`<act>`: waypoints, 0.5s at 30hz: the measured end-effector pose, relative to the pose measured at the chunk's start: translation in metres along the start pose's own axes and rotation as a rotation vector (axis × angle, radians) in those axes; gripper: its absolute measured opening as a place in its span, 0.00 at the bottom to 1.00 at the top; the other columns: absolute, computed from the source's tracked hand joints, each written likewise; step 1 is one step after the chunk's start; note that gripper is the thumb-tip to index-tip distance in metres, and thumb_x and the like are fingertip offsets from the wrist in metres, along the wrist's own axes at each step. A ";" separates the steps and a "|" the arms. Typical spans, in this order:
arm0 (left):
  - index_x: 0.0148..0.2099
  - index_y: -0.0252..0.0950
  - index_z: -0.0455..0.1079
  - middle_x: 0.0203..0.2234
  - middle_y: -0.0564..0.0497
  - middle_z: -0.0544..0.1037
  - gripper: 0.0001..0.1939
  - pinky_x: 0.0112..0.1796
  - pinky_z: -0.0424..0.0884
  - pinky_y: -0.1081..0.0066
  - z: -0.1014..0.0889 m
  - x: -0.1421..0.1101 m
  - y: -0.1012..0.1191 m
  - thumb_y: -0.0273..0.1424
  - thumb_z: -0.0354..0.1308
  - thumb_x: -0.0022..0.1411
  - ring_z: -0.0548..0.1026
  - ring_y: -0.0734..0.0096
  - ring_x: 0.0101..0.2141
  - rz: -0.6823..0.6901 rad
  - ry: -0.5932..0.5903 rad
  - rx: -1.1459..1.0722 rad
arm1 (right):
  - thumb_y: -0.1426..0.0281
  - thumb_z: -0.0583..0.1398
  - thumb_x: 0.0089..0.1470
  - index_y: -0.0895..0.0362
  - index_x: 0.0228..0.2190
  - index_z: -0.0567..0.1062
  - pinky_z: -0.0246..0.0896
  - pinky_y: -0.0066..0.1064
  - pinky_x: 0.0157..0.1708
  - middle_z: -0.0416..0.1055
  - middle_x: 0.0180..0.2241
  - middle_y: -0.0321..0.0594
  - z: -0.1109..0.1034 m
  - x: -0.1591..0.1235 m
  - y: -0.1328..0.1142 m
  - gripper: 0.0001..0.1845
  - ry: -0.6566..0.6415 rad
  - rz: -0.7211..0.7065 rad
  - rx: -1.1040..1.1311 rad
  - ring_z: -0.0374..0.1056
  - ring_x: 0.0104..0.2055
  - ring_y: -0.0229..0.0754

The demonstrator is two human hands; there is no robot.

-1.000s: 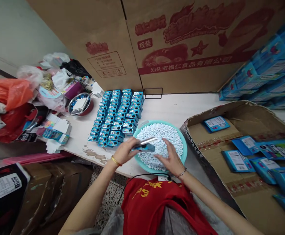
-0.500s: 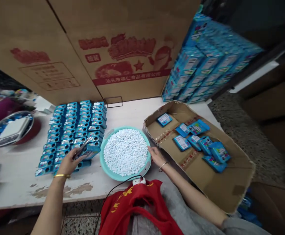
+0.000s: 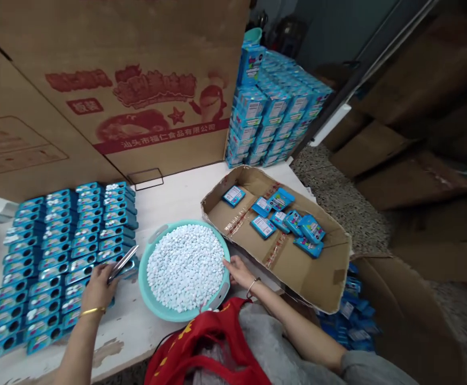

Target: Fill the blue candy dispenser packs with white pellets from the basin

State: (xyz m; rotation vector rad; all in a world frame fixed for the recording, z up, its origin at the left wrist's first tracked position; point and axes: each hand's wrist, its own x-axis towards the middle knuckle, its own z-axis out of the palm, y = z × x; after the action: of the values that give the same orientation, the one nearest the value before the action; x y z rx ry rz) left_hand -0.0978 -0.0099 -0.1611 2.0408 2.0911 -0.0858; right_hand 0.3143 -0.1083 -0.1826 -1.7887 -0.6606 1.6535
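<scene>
Two hands differ: the left hand (image 3: 96, 291) grips a slim silver case (image 3: 122, 263) over blue tins (image 3: 69, 256) at 9 o'clock, while the open right hand (image 3: 238, 271) steadies a round teal basin (image 3: 143, 278).

I'm working in a small packing workshop: big printed cartons (image 3: 137, 91) bearing a food company's name stand along the bench (image 3: 169, 200), blue retail boxes (image 3: 273, 109) are stacked high behind it, rows of blue tins (image 3: 69, 251) cover its top, and more brown cartons (image 3: 397, 155) sit beyond on the speckled stone floor (image 3: 337, 214).
</scene>
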 end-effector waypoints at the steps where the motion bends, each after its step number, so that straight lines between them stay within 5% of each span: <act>1: 0.57 0.34 0.63 0.56 0.37 0.63 0.26 0.38 0.71 0.61 0.002 -0.003 0.007 0.41 0.45 0.61 0.73 0.52 0.44 -0.019 0.006 0.016 | 0.48 0.66 0.40 0.55 0.34 0.67 0.59 0.26 0.18 0.69 0.20 0.30 -0.008 -0.005 -0.003 0.27 -0.045 0.008 -0.002 0.66 0.20 0.36; 5: 0.62 0.35 0.57 0.57 0.34 0.61 0.32 0.39 0.72 0.56 0.008 -0.022 0.032 0.47 0.48 0.61 0.71 0.45 0.47 -0.119 0.117 0.020 | 0.48 0.65 0.39 0.56 0.34 0.73 0.65 0.32 0.26 0.74 0.25 0.37 -0.089 -0.020 -0.027 0.28 -0.218 -0.071 -0.113 0.71 0.25 0.42; 8: 0.61 0.35 0.59 0.54 0.34 0.64 0.32 0.40 0.71 0.54 0.008 -0.034 0.045 0.49 0.46 0.61 0.72 0.43 0.46 -0.172 0.177 0.027 | 0.46 0.62 0.43 0.59 0.36 0.74 0.67 0.38 0.34 0.75 0.32 0.45 -0.189 -0.007 -0.045 0.29 0.352 -0.316 -0.308 0.72 0.33 0.48; 10: 0.58 0.33 0.62 0.50 0.34 0.67 0.32 0.39 0.72 0.55 0.005 -0.038 0.050 0.50 0.42 0.62 0.73 0.44 0.45 -0.190 0.172 0.025 | 0.51 0.68 0.36 0.61 0.45 0.71 0.64 0.46 0.45 0.72 0.45 0.57 -0.252 0.012 -0.047 0.38 0.701 -0.277 -0.529 0.69 0.47 0.57; 12: 0.56 0.32 0.64 0.45 0.36 0.71 0.33 0.39 0.72 0.56 0.000 -0.041 0.055 0.51 0.39 0.62 0.73 0.46 0.44 -0.196 0.170 0.004 | 0.56 0.71 0.30 0.65 0.51 0.67 0.56 0.53 0.53 0.65 0.53 0.67 -0.294 0.032 -0.039 0.48 0.768 -0.149 -0.658 0.61 0.56 0.66; 15: 0.51 0.31 0.67 0.40 0.39 0.73 0.32 0.40 0.71 0.58 -0.006 -0.050 0.069 0.52 0.41 0.60 0.74 0.50 0.42 -0.181 0.196 -0.072 | 0.57 0.71 0.31 0.67 0.53 0.65 0.52 0.60 0.53 0.61 0.54 0.72 -0.311 0.054 -0.021 0.49 0.760 -0.133 -0.595 0.59 0.57 0.70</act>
State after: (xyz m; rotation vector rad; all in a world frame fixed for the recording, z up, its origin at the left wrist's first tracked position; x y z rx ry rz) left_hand -0.0297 -0.0553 -0.1384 1.8822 2.3564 0.1648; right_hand 0.6298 -0.0854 -0.1937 -2.4942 -0.9228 0.5969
